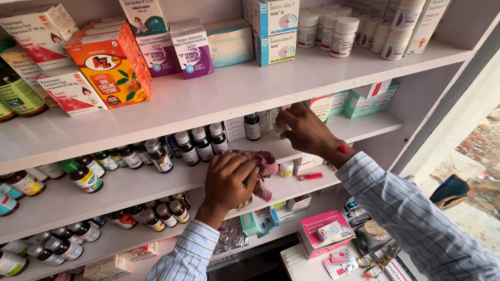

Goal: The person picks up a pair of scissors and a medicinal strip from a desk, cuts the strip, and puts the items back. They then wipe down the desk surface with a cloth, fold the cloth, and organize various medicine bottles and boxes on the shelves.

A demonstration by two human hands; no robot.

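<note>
Two hands on the middle shelf (130, 187). Left hand (229, 179) clenched on a pink cloth (265, 166), pressed to the shelf edge. Right hand (304, 127) pinches a small white box (281, 127), up and right of the cloth, right hand nearer.

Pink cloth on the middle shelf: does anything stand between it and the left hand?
No. The left hand already presses on the pink cloth at the shelf edge. The dark medicine bottles stand behind it, not between.
</note>
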